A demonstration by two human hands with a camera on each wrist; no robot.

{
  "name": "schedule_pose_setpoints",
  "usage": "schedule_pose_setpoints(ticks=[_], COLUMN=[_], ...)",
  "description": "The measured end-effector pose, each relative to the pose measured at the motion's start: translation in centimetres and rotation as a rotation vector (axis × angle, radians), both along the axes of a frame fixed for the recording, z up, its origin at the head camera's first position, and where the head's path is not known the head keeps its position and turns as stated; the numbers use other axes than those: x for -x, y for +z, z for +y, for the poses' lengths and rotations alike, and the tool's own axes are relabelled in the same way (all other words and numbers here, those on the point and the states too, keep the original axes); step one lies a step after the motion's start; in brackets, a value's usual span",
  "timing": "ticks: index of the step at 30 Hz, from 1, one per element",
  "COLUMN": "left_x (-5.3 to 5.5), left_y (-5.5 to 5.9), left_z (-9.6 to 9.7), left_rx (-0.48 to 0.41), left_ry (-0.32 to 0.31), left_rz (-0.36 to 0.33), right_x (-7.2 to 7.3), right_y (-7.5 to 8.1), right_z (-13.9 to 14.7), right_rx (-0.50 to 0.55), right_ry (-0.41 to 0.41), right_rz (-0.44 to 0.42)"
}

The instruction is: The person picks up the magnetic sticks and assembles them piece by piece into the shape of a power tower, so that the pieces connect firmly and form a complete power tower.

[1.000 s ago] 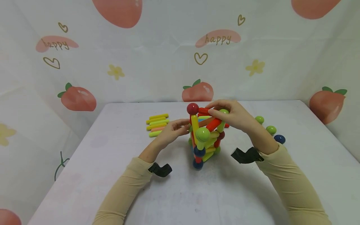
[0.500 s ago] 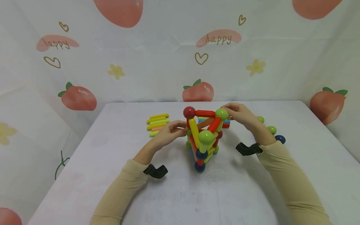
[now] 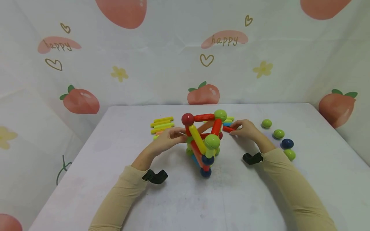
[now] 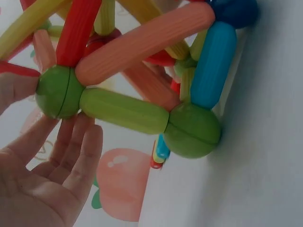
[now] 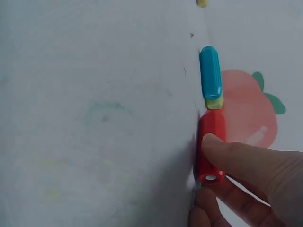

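A framework of colourful magnetic sticks and balls stands mid-table, topped by a dark red ball point(image 3: 188, 119), a red ribbed stick point(image 3: 204, 117) and a light green ball point(image 3: 220, 115). At its left side my left hand point(image 3: 169, 140) holds a green ball point(image 4: 60, 91) between thumb and fingers. A light green stick point(image 4: 124, 110) joins that ball to a lower green ball point(image 4: 194, 130). Behind and right of the framework, my right hand point(image 3: 248, 130) pinches a short red stick point(image 5: 211, 124), thumb on top. That stick lies beside a blue stick point(image 5: 210, 73).
Several yellow, green and orange sticks point(image 3: 162, 122) lie in a row at the back left. Loose balls, green point(image 3: 278, 134) and dark blue point(image 3: 287, 143), line the right side. More sticks, partly hidden, lie behind the framework. A printed cloth point(image 3: 162, 64) hangs behind the white table point(image 3: 185, 202).
My right hand has left the framework's upper right part, gone down and right, and taken hold of the red stick. The framework's top has shifted left, with my left hand still on it.
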State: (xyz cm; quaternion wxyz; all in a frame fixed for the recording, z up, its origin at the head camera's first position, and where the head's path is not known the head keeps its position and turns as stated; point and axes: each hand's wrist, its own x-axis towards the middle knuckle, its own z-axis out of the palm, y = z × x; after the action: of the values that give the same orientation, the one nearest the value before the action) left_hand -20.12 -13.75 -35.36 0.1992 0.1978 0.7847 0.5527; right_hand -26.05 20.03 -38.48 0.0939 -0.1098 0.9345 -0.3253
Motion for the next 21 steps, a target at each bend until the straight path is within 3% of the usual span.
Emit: schedule_pose_setpoints(ticks=[7, 14, 19, 21], left_x=[0.0, -0.4, -0.6, -0.7], left_y=[0.0, -0.1, -0.2, -0.3], left_z=[-0.3, 0.4, 1.1, 1.4], left_rx=[-0.031, -0.058, -0.061, -0.055], left_ry=[-0.073, -0.101, -0.104, -0.1], left_rz=[0.015, 0.08, 0.104, 0.101], right_x=[-1.1, -3.6, -6.8, -8.2], right_y=[1.4, 6.4, 10.0, 11.2], right_z=[0.7, 0.2, -1.2, -1.9], right_rx=[-0.003, 0.119, 0.235, 0.29], right_ry=[-0.016, -0.081, -0.109, -0.078], right_rz=[0.031, 0.155, 0.311, 0.389])
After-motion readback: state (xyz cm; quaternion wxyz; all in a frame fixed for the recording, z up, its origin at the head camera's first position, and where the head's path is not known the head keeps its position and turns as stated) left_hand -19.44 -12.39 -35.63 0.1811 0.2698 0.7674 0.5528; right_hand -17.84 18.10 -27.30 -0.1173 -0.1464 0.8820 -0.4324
